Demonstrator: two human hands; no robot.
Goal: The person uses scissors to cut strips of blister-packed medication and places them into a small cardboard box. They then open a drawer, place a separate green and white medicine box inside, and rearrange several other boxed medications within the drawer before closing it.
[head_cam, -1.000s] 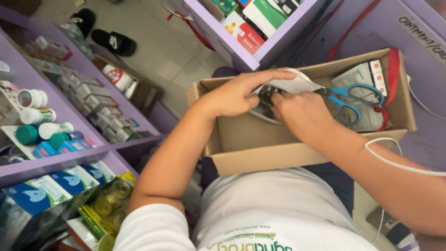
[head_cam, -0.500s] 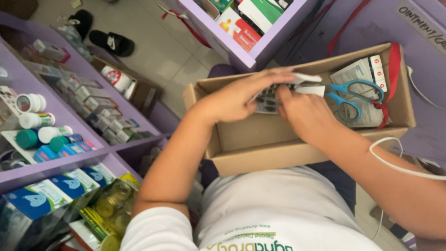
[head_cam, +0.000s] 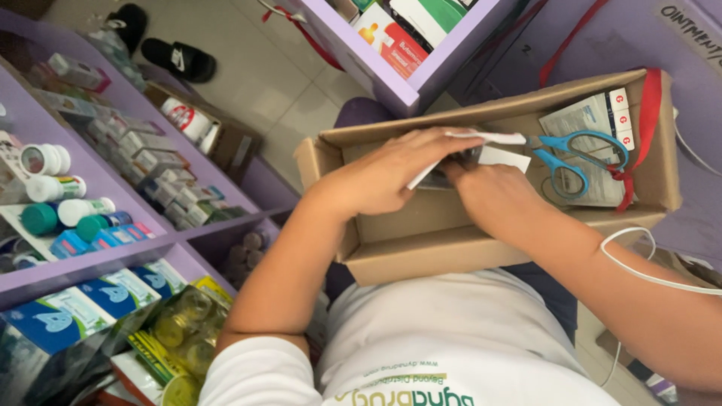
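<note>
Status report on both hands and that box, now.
Left hand and right hand inside the cardboard box, both gripping a white paper slip over a dark item. Blue-handled scissors lie just beside the right hand.

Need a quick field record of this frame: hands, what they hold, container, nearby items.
left hand: inside the box, fingers on white paper slips
right hand: inside the box, on the same items
held items: white paper slips and a dark flat pack, partly hidden
container: open cardboard box on the lap
also in box: blue-handled scissors, printed packet
surroundings: purple shelves with bottles and small cartons
</note>
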